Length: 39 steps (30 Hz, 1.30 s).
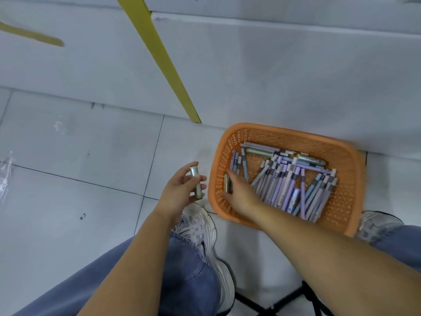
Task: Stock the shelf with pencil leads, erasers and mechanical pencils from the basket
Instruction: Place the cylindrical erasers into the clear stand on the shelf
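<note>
The olive-green metallic lead tube (226, 184) lies tight against the left wall of the orange plastic mesh basket (341, 201). Your right hand (241, 197) curls around it, with grey and purple pencils (287, 185) just beside. Your left hand (180, 190) pinches a pale-green tube (196, 182) above open floor tiles (91, 156).

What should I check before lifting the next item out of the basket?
1. Left hand holds its tube securely: ok, fingers curled round it.
2. Right hand is inside the basket: ok.
3. Right hand is at a second tube by the basket's left wall: ok.
4. Right grip closed on the second tube: cannot tell, the fingertips are hidden.
5. Stock left in the basket: ok, many pencils remain.
6. Target shelf spot in view: cannot tell, only white panels show.
</note>
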Tool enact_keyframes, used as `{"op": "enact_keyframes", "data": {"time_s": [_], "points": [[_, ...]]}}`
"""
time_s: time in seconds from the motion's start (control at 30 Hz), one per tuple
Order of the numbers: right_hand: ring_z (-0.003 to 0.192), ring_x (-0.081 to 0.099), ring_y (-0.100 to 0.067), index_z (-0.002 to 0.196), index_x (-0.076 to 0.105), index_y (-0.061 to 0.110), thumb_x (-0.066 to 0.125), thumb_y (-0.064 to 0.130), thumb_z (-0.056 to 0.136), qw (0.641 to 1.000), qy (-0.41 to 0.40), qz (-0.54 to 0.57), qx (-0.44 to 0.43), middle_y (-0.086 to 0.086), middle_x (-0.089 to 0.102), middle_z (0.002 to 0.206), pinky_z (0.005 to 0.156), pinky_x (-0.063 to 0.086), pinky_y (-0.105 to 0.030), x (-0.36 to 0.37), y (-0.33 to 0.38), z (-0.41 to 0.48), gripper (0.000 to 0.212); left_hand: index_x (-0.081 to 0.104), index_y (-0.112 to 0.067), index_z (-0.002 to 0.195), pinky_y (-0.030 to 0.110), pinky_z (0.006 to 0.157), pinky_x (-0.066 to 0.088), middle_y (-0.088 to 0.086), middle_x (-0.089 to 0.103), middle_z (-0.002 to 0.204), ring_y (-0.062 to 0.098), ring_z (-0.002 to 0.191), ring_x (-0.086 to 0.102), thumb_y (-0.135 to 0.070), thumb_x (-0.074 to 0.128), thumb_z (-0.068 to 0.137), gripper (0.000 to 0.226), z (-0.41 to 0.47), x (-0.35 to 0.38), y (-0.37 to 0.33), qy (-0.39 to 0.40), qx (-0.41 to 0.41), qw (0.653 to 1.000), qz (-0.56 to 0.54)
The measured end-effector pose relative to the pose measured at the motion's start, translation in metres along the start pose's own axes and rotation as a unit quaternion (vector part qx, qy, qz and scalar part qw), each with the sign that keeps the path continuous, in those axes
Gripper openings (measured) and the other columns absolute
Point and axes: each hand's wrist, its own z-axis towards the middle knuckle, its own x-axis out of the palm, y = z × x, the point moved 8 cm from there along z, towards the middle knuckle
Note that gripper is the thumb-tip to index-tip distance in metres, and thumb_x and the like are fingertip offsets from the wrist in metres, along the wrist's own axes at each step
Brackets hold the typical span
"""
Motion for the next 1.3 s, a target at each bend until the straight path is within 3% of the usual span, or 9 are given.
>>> {"op": "enact_keyframes", "data": {"time_s": [0.23,0.4,0.5,0.6,0.83,1.03,1.1,1.2,1.3], "points": [[0.095,0.064,-0.018,0.12,0.036,0.045,0.062,0.018,0.088,0.992,-0.085,0.089,-0.025,0.004,0.059,0.116,0.073,0.055,-0.036,-0.026,0.001,-0.022,0.049,0.062,-0.018,0.122,0.027,0.07,0.057,0.0,0.077,0.098,0.011,0.081,0.072,-0.016,0.056,0.1,0.023,0.001,0.01,-0.002,0.008,0.0,1.0,-0.003],[0.055,0.053,-0.014,0.107,0.04,0.047,0.054,0.004,0.089,0.979,-0.153,0.132,-0.002,-0.001,0.05,0.114,0.041,0.04,-0.02,-0.099,-0.031,-0.03,0.048,0.065,-0.018,0.117,0.028,0.071,0.059,0.003,0.076,0.093,0.013,0.077,0.07,-0.016,0.054,0.1,0.02,0.0,0.036,-0.011,0.035,0.019,0.999,-0.005],[0.065,0.057,-0.017,0.122,0.043,0.04,0.053,0.014,0.095,0.987,-0.153,0.052,-0.003,0.002,0.045,0.127,0.053,0.042,-0.026,-0.126,-0.041,-0.018,0.039,0.067,-0.019,0.109,0.029,0.071,0.059,0.002,0.076,0.093,0.013,0.08,0.072,-0.013,0.054,0.1,0.017,-0.001,0.064,-0.01,0.062,0.019,0.998,-0.002],[0.111,0.055,-0.022,0.134,0.047,0.025,0.061,0.023,0.093,0.983,-0.159,-0.063,-0.059,-0.001,0.049,0.133,0.081,0.042,-0.028,-0.133,-0.028,0.004,0.044,0.067,-0.023,0.111,0.034,0.082,0.059,-0.002,0.076,0.096,0.014,0.091,0.073,-0.015,0.053,0.101,0.019,0.001,0.086,-0.003,0.079,0.017,0.997,0.022],[0.111,0.055,-0.026,0.128,0.053,0.027,0.065,0.032,0.087,0.939,-0.201,-0.278,-0.033,-0.003,0.055,0.121,0.069,0.039,-0.031,-0.108,-0.02,0.031,0.043,0.064,-0.024,0.109,0.028,0.075,0.061,-0.002,0.077,0.095,0.01,0.086,0.074,-0.015,0.049,0.102,0.019,0.009,0.086,0.02,0.043,-0.049,0.998,-0.004],[0.063,0.054,-0.012,0.126,0.049,0.029,0.05,0.04,0.097,0.976,-0.187,-0.101,-0.041,0.008,0.062,0.087,0.051,0.029,-0.027,-0.124,-0.032,-0.007,0.031,0.058,-0.023,0.115,0.043,0.081,0.061,0.004,0.072,0.1,0.019,0.087,0.071,-0.024,0.052,0.098,0.017,0.021,0.095,0.032,0.004,-0.083,0.994,0.071],[0.055,0.055,-0.017,0.132,0.041,0.032,0.047,0.04,0.099,0.986,-0.164,-0.021,0.008,0.004,0.062,0.08,0.048,0.034,-0.03,-0.13,-0.059,-0.029,0.035,0.057,-0.028,0.11,0.03,0.073,0.057,-0.003,0.069,0.095,0.015,0.084,0.068,-0.026,0.057,0.096,0.014,0.025,0.099,0.035,-0.019,-0.049,0.99,0.133],[0.099,0.061,-0.027,0.14,0.038,0.022,0.046,0.031,0.101,0.983,-0.171,0.042,0.057,-0.006,0.058,0.123,0.08,0.049,-0.039,-0.151,-0.095,-0.05,0.041,0.059,-0.023,0.102,0.016,0.051,0.038,-0.005,0.063,0.082,0.003,0.068,0.056,-0.02,0.062,0.095,0.008,0.029,0.105,0.037,-0.074,-0.006,0.977,0.198],[0.118,0.049,-0.028,0.131,0.047,0.01,0.047,0.02,0.1,0.97,-0.232,-0.004,0.066,-0.012,0.045,0.133,0.093,0.033,-0.026,-0.179,-0.112,-0.051,0.032,0.065,-0.015,0.097,0.016,0.045,0.036,-0.004,0.06,0.072,0.003,0.061,0.053,-0.014,0.066,0.093,0.004,0.033,0.109,0.038,-0.113,0.009,0.971,0.211]]}}
